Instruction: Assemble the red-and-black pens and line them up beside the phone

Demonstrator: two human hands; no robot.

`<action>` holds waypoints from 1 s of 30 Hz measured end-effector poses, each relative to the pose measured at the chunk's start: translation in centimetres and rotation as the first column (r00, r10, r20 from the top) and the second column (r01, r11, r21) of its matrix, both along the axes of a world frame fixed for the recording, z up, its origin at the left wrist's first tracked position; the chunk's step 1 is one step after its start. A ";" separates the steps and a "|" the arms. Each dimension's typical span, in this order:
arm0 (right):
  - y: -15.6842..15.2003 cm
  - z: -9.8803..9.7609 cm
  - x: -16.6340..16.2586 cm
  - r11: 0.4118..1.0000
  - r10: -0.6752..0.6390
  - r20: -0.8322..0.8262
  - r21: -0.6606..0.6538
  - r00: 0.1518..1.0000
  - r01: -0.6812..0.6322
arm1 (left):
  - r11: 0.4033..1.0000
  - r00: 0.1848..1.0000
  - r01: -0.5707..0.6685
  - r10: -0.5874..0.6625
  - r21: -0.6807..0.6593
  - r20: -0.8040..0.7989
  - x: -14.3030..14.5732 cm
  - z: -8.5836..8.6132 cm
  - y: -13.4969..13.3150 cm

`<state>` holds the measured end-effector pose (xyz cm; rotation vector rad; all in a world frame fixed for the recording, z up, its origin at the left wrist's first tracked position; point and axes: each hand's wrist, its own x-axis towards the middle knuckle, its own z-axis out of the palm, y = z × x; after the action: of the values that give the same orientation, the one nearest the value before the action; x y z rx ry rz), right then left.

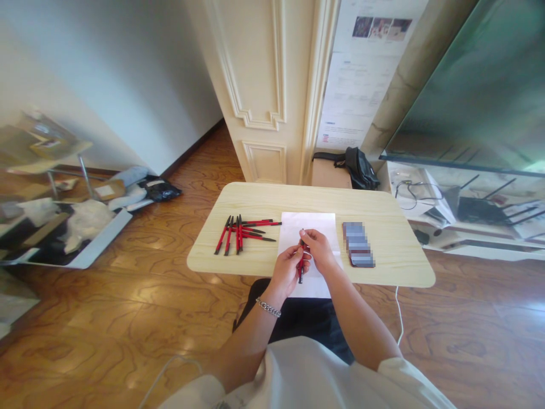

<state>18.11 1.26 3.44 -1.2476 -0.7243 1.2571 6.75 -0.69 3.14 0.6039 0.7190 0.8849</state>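
Observation:
Over a white sheet of paper [290, 225], both my hands are closed on one red and black pen [301, 271], held lengthwise towards me. My left hand [288, 267] grips its barrel, and a bracelet circles that wrist. At the pen's far end, the fingers of my right hand [318, 247] pinch the tip; they partly hide it. Left of the paper lie several more red pens [238, 234] with black ends, some side by side and others crossing them. A phone-like thing [358, 244], blurred out by pixels, rests right of my hands.
The light wooden table [383, 216] has rounded corners. Behind it stand a cream panelled door [259, 85] and a black bag [360, 167] on a box. An open box [85, 250] of packing material sits on the floor at left. A white cable [399, 318] hangs at right.

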 end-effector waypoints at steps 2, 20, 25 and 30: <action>0.1 -0.1 0.1 1.000 0.025 -0.014 0.000 1.000 -0.025 | 1.000 1.000 0.009 -0.008 -0.003 0.005 0.0 -0.1 0.0; 0.2 -0.3 0.3 0.999 0.039 0.027 0.000 0.999 -0.039 | 1.000 1.000 -0.018 0.018 -0.004 -0.014 -0.1 -0.3 0.2; 0.3 -0.2 0.4 0.996 0.086 -0.020 -0.019 0.996 -0.087 | 1.000 1.000 -0.022 0.022 -0.004 -0.001 0.0 -0.3 0.1; 0.4 -0.1 0.5 0.996 0.087 0.025 0.010 0.996 -0.087 | 1.000 1.000 -0.025 0.025 -0.002 0.005 0.1 -0.4 0.1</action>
<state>18.61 1.65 3.38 -1.2358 -0.8099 1.3089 6.82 -0.57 2.74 0.5920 0.7241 0.9086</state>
